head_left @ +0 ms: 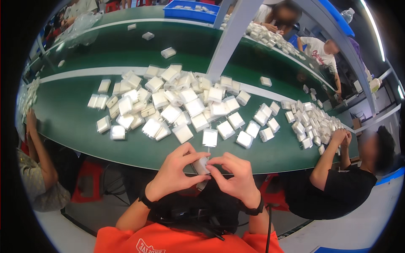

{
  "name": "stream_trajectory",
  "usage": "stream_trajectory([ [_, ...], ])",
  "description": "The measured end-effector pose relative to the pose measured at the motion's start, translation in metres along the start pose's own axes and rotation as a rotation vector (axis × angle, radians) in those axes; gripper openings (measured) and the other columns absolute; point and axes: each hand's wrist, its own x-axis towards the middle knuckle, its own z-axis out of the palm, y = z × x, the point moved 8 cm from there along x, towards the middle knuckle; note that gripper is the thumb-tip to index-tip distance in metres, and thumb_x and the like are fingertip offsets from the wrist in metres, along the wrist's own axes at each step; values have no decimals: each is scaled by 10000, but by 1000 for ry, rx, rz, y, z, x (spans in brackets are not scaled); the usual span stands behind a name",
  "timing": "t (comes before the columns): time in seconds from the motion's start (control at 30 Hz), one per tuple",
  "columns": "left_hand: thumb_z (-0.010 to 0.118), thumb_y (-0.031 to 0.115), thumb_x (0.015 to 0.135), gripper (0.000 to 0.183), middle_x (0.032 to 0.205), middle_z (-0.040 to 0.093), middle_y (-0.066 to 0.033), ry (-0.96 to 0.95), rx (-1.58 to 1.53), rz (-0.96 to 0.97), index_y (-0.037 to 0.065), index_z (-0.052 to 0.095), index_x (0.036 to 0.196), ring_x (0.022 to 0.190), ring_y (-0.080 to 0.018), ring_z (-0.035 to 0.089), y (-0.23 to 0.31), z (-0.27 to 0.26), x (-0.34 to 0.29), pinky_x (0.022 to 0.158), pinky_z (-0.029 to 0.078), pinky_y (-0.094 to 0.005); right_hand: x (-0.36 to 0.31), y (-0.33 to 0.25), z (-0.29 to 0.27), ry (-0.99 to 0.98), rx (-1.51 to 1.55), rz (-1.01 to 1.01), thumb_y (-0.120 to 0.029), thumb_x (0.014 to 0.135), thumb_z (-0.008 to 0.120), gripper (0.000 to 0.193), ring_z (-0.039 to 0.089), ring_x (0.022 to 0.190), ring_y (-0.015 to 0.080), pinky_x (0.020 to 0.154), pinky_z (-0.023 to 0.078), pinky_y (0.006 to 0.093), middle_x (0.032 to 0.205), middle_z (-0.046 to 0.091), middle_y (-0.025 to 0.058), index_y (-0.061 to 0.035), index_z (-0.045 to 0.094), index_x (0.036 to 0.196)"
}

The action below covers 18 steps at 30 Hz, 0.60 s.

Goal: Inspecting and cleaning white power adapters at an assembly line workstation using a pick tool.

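Note:
A small white charger plug is held at the near edge of the green table, in front of my body. My left hand pinches it from the left, between thumb and fingers. From the right, my right hand grips its other side with thumb and index finger. Just beyond my fingers lies another white charger plug with clear film around it. Farther back spreads a loose pile of similar charger plugs, many in clear film. The fingers partly cover the held plug.
The green table curves across the view, with a pale rail behind the pile. A grey post rises beyond it. At right, a person in black works by another pile. A blue bin stands far back.

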Motion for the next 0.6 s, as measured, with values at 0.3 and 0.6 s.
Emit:
stream_trajectory([
  [0.3,1002,169,760,568,996,617,-57,-3,-28,-55,102,807,1290,859,-208,651,1,-1,3,778,560,-336,-11,-3,-4,93,-105,-124,-19,863,857,156,666,625,251,552,495,365,776,672,72,-72,795,996],
  [0.6,969,74,749,472,1125,711,-95,61,-11,68,48,756,1169,1008,-260,716,7,-2,-2,853,595,-359,-27,25,9,137,195,265,-1,958,808,68,297,588,49,549,248,279,646,364,-48,-6,770,1015],
])
